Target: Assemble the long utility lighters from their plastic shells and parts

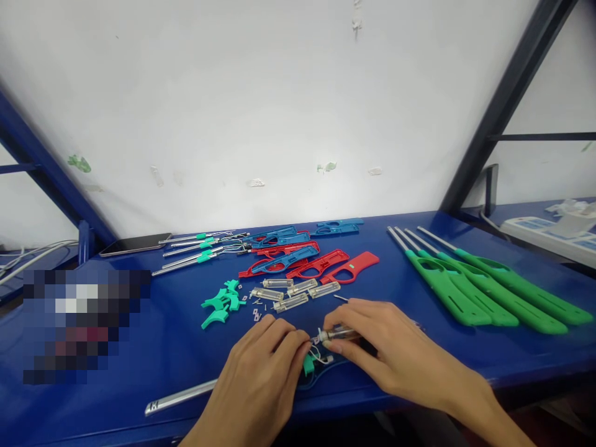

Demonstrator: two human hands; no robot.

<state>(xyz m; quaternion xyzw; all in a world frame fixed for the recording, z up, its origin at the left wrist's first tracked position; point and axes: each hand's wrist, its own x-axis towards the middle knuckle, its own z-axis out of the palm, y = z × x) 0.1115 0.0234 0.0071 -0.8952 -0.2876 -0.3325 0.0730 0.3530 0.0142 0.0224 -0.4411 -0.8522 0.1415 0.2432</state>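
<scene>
My right hand [386, 344] grips a clear fuel tank [342, 334] of a long lighter between thumb and fingers, its nozzle end turned left. My left hand [263, 369] is closed in a pinch at that nozzle; whatever lies between its fingertips is too small to name. Just beneath, a green trigger [308, 364] and white wires [318, 355] sit by a blue lighter shell [321, 375], mostly hidden by the hands. A silver metal tube [181, 396] sticks out leftward from under my left hand.
Several clear tanks [291, 302], green triggers [215, 318] and blue and red shells [358, 266] lie beyond my hands. Metal tubes with wires [186, 261] rest at back left, near a phone [135, 244]. Several green lighters [507, 292] lie right. A pixelated patch covers the left.
</scene>
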